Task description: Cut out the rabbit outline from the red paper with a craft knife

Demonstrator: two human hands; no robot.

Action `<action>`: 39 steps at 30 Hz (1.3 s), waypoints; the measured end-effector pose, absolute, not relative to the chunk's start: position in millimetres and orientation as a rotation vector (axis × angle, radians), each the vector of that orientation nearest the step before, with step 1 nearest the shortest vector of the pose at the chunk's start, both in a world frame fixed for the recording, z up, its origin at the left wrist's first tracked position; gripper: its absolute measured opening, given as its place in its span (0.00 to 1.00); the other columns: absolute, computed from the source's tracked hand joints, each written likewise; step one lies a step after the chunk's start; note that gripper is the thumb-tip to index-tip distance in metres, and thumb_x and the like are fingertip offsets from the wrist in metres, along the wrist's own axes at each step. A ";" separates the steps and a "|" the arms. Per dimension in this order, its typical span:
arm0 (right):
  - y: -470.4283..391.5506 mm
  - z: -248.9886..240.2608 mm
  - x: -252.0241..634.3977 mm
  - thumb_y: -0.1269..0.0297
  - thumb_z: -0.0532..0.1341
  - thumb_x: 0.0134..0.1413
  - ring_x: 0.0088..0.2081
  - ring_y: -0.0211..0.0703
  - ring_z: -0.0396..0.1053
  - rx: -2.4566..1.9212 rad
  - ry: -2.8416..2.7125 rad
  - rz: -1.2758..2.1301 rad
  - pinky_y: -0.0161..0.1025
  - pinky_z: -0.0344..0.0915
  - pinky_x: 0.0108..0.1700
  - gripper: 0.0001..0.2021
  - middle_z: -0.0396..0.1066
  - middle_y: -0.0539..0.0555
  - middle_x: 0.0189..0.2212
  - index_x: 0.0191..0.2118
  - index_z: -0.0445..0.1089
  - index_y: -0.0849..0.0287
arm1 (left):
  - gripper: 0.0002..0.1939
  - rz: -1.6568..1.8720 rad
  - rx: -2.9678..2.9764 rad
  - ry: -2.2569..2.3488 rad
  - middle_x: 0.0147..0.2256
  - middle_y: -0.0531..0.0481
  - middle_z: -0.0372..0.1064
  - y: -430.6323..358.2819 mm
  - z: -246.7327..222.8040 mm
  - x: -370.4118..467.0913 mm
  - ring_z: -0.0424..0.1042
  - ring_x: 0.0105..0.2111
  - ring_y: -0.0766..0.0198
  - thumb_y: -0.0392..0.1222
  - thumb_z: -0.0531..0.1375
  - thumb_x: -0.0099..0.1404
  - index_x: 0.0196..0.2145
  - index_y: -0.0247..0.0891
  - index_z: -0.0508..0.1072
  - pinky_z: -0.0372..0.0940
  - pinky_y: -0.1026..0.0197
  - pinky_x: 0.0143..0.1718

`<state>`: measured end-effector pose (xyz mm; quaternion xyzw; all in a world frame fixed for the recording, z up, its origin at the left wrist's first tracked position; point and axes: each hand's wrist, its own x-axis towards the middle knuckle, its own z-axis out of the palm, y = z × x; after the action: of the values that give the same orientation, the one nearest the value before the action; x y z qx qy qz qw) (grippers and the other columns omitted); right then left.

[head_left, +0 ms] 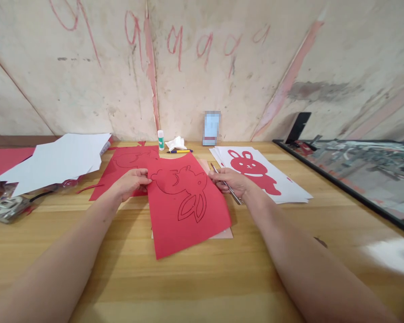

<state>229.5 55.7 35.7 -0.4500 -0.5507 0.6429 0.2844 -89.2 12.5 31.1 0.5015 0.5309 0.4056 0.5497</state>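
Observation:
A sheet of red paper (175, 224) with a rabbit outline drawn in dark lines is held up between my two hands, the ears pointing down. My left hand (134, 183) pinches its left edge. At the right edge, my right hand (230, 181) grips the sheet and also holds a slim metal craft knife (234, 196), its tip pointing up and away. Beneath the sheet lies a pale pink board (226, 233), mostly hidden. To the right, a red cut-out rabbit (251, 168) lies on white sheets (291, 193). Another drawn-on red sheet (109, 172) is behind my left hand.
A glue stick (160, 140), a crumpled white tissue (177, 143) and a yellow-blue pen (179, 151) are by the wall. A phone (211, 128) leans there. White paper (59, 159) and a tape measure (9, 208) are left; a black-edged glass pane (363, 179) is right.

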 end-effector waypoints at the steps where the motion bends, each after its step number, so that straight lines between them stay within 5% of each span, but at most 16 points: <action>1: 54.9 34.2 226.2 0.54 0.69 0.38 0.13 0.26 0.45 -1.243 -1.471 1.703 0.29 0.39 0.14 0.18 0.57 0.43 0.11 0.22 0.62 0.60 | 0.13 0.956 1.179 1.258 0.27 0.50 0.71 12.2 31.7 -89.3 0.69 0.25 0.65 0.39 0.68 0.44 0.29 0.33 0.72 0.62 0.65 0.25; 7: 47.0 29.9 209.8 0.66 0.68 0.36 0.14 0.26 0.49 -1.400 -1.569 1.681 0.29 0.40 0.15 0.10 0.63 0.45 0.14 0.26 0.68 0.62 | 0.13 1.077 1.063 1.314 0.25 0.52 0.71 15.8 29.2 -89.7 0.69 0.22 0.68 0.38 0.68 0.44 0.29 0.34 0.72 0.63 0.66 0.25; 14: 39.3 33.1 203.0 0.61 0.68 0.37 0.12 0.24 0.46 -1.211 -1.583 1.944 0.30 0.37 0.15 0.13 0.63 0.45 0.15 0.26 0.66 0.62 | 0.25 1.262 0.882 1.439 0.25 0.54 0.72 23.4 23.1 -96.7 0.69 0.19 0.69 0.33 0.67 0.45 0.44 0.37 0.71 0.64 0.67 0.23; 20: 42.6 24.9 199.7 0.61 0.68 0.40 0.11 0.26 0.43 -1.361 -1.368 1.740 0.29 0.37 0.14 0.13 0.53 0.40 0.09 0.24 0.61 0.59 | 0.23 1.169 0.905 1.410 0.26 0.50 0.74 18.6 25.3 -93.9 0.73 0.21 0.64 0.33 0.69 0.45 0.41 0.35 0.73 0.67 0.65 0.24; 28: 39.3 35.3 206.3 0.64 0.66 0.41 0.10 0.25 0.49 -1.231 -1.724 1.969 0.28 0.42 0.14 0.10 0.70 0.53 0.15 0.23 0.65 0.63 | 0.22 1.105 0.953 1.380 0.24 0.51 0.73 17.0 25.8 -93.5 0.73 0.22 0.62 0.35 0.69 0.44 0.39 0.38 0.73 0.68 0.63 0.24; 39: 36.4 36.6 203.6 0.68 0.62 0.43 0.11 0.28 0.52 -1.401 -1.845 1.755 0.29 0.46 0.14 0.11 0.66 0.51 0.11 0.16 0.62 0.61 | 0.29 1.140 1.181 1.494 0.30 0.52 0.70 23.6 14.2 -99.0 0.71 0.26 0.65 0.37 0.67 0.43 0.46 0.37 0.70 0.65 0.63 0.29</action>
<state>203.6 36.4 36.6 -0.4786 -0.6304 0.5998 0.1173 -99.0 23.6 14.2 0.4766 0.6027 0.4599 0.4450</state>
